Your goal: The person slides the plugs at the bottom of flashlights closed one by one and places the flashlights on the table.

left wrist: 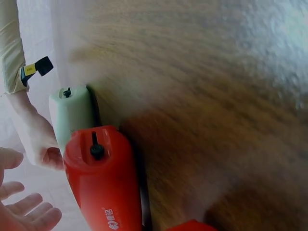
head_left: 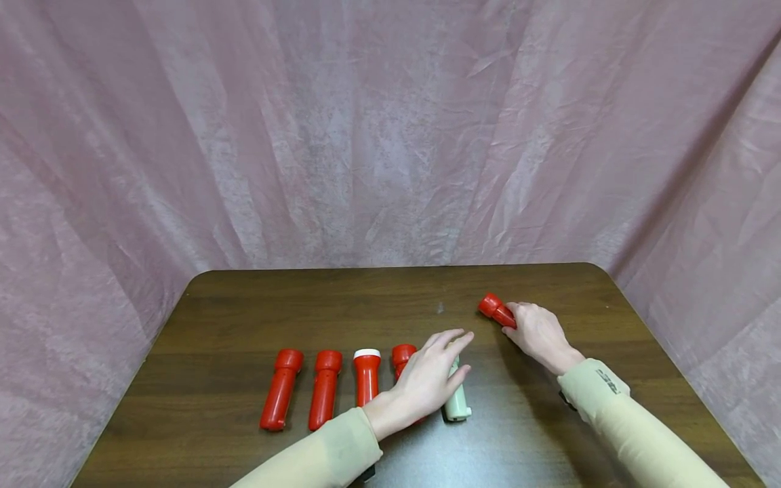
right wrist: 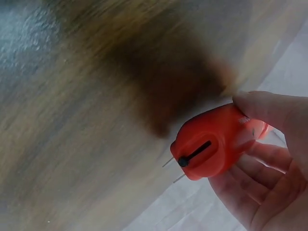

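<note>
My right hand (head_left: 538, 333) grips a red flashlight (head_left: 491, 306) by its body over the right back part of the table. In the right wrist view, thumb and fingers wrap round that flashlight (right wrist: 207, 144); a black slide switch shows, and two thin metal prongs stick out of its tail end. My left hand (head_left: 430, 373) is spread, fingers extended, and holds nothing. It hovers over another red flashlight (head_left: 403, 356) and a pale green flashlight (head_left: 456, 403), partly hiding both in the head view. The left wrist view shows the red one (left wrist: 106, 178) beside the green one (left wrist: 74, 115).
Left of these lie a red flashlight with a white rim (head_left: 367, 376) and two all-red flashlights (head_left: 325, 393), in a row with heads toward the back. The brown wooden table (head_left: 244, 305) ends at a pink curtain (head_left: 378, 149).
</note>
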Demonstrator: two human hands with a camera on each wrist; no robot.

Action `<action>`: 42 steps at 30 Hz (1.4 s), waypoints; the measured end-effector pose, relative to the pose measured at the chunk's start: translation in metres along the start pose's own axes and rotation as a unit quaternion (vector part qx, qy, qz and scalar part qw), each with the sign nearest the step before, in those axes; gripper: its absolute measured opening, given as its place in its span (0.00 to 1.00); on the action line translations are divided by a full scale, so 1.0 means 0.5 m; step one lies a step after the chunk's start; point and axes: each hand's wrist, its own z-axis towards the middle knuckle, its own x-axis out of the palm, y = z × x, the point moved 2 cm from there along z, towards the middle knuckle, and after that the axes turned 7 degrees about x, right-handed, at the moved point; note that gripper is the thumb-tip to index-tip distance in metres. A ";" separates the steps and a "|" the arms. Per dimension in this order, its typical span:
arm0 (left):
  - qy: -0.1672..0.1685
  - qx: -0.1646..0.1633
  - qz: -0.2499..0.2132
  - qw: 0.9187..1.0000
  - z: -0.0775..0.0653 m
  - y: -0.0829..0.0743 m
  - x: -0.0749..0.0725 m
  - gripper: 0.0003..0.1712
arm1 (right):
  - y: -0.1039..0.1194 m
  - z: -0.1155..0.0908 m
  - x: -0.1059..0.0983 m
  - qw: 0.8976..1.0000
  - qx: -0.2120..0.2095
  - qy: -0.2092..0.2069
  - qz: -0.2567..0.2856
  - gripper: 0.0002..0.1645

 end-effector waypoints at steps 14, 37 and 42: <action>-0.083 0.075 0.019 0.994 0.018 -0.040 -0.009 0.27 | -0.014 -0.042 -0.069 0.982 0.094 -0.001 0.166 0.29; -0.115 0.091 -0.029 0.989 0.048 -0.070 -0.001 0.24 | -0.005 -0.095 -0.091 0.882 0.192 0.090 0.421 0.34; -0.125 0.097 -0.039 0.987 0.041 -0.064 0.004 0.25 | 0.011 -0.105 -0.084 0.827 0.201 0.118 0.512 0.35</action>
